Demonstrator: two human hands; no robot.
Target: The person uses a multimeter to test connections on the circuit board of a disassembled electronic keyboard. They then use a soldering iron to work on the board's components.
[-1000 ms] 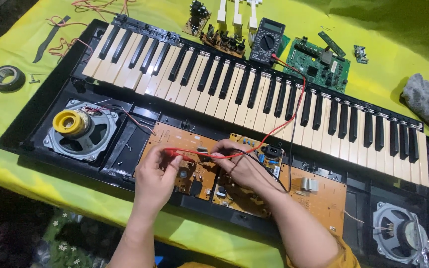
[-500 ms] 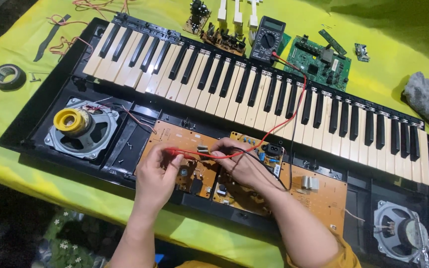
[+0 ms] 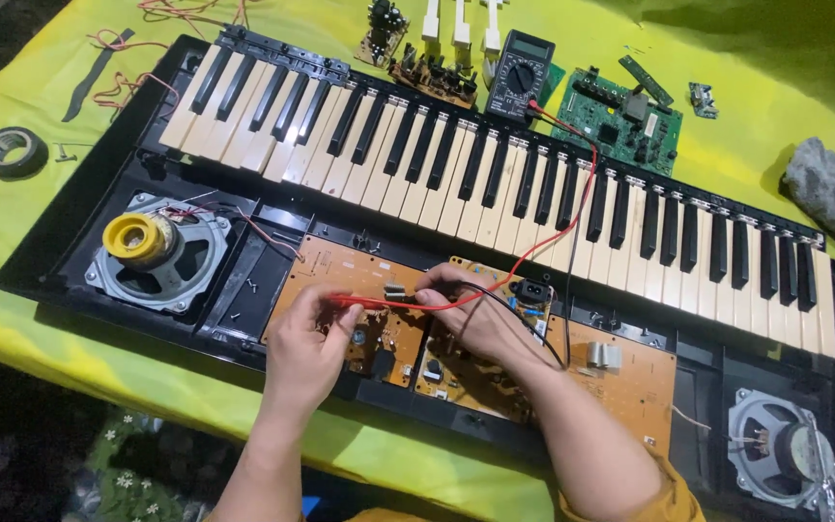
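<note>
An opened electronic keyboard (image 3: pixel 495 184) lies on a yellow-green cloth, with its brown circuit board (image 3: pixel 620 372) bared below the keys. My left hand (image 3: pixel 306 353) pinches a red test probe (image 3: pixel 369 304) against the board's left part. My right hand (image 3: pixel 471 314) rests on the board's middle and holds a black probe, mostly hidden under the fingers. Red and black leads (image 3: pixel 572 208) run up over the keys to a dark multimeter (image 3: pixel 521 75) at the back.
A speaker with a yellow centre (image 3: pixel 152 253) sits at the left, a second speaker (image 3: pixel 780 449) at the right. A green circuit board (image 3: pixel 620 118), small boards and loose white keys (image 3: pixel 456 24) lie behind. Black tape roll (image 3: pixel 14 150) far left, grey rag (image 3: pixel 833 188) far right.
Both hands stay on the brown board with the probes; only slight shifts of the fingers and of the view.
</note>
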